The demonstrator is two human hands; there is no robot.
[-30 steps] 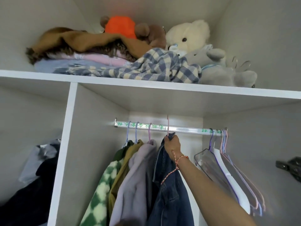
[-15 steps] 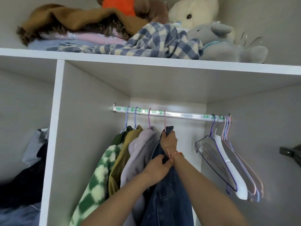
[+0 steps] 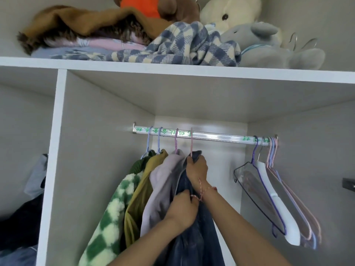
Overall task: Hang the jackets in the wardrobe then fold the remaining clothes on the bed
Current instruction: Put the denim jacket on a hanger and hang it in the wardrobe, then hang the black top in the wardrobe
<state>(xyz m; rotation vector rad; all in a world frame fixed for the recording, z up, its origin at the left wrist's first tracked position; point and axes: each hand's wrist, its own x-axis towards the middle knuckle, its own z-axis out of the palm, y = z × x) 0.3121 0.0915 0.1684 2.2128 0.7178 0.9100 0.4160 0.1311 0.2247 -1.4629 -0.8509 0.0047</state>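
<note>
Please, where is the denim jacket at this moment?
In the head view, the denim jacket hangs on the rail, right of the lilac jacket and left of the empty hangers; the right hand grips its collar.

The white wardrobe (image 3: 107,169) has a long upper shelf (image 3: 192,69) and an upright divider panel (image 3: 57,150) at the left. A shiny metal rail (image 3: 217,136) crosses the right compartment. Bright light falls on the back wall (image 3: 228,158).

Home bedroom wardrobe: white shelf (image 3: 172,69) stacked with folded blankets (image 3: 172,48) and stuffed toys (image 3: 269,41), rail (image 3: 211,135) with jackets (image 3: 163,189) and spare hangers (image 3: 272,198).
</note>
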